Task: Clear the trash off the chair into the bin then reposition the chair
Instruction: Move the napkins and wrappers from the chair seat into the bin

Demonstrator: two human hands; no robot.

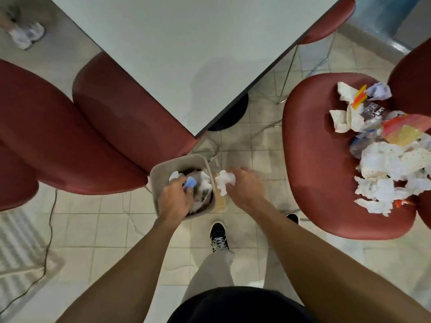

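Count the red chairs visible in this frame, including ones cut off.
4: one at left, one beside it under the table, one holding trash at right, one behind the table, top right. Others may be hidden.

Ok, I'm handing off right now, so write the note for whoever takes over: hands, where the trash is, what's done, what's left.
Left hand: over the bin, gripping a blue scrap.
Right hand: just right of the bin, gripping a crumpled white tissue, not yet over the opening.
Bin: on the floor by the table corner, already holding some paper.
Chair: at right, with a large pile of trash on its seat.
Done: part of the trash is binned.
Left: drop both handfuls, clear the rest of the pile, then reposition the chair.
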